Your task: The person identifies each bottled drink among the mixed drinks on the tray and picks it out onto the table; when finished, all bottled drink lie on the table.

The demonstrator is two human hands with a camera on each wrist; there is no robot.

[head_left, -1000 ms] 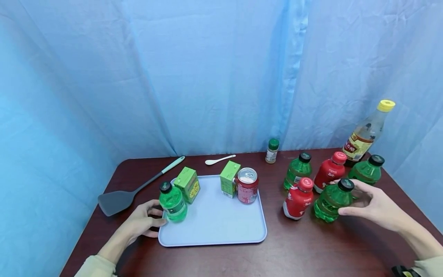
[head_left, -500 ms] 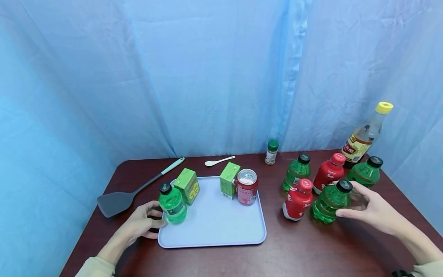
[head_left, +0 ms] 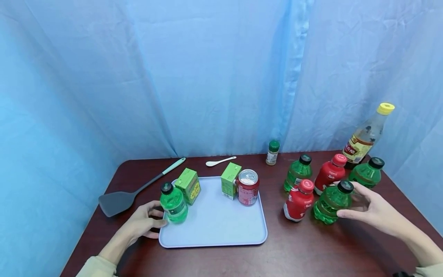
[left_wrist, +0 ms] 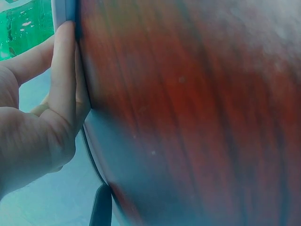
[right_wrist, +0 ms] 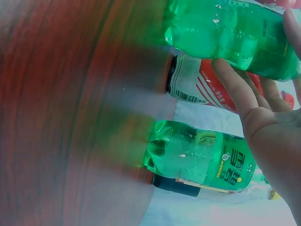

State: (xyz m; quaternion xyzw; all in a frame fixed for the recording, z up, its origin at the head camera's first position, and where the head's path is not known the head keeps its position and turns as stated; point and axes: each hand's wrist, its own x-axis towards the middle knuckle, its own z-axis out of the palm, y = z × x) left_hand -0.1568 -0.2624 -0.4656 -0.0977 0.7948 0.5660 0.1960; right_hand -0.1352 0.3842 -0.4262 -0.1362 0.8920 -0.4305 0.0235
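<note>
My right hand (head_left: 370, 213) holds a small green soda bottle (head_left: 332, 202) at the right of the table, thumb on the near side and fingers behind. In the right wrist view this bottle (right_wrist: 225, 33) shows above the fingers. My left hand (head_left: 143, 221) lies by the left edge of a pale tray (head_left: 221, 227), loosely bent. In the left wrist view a fingertip (left_wrist: 66, 33) touches the tray's rim. Another green soda bottle (head_left: 175, 206) stands on the tray close to that hand; whether the fingers touch it is hidden.
Two green drink cartons (head_left: 188, 186) and a red can (head_left: 248, 188) stand on the tray. Red bottles (head_left: 298, 200), more green bottles (head_left: 367, 173) and a yellow-capped sauce bottle (head_left: 363, 138) stand at right. A spice jar (head_left: 272, 154), spoon (head_left: 221, 161) and spatula (head_left: 117, 202) lie farther back and left.
</note>
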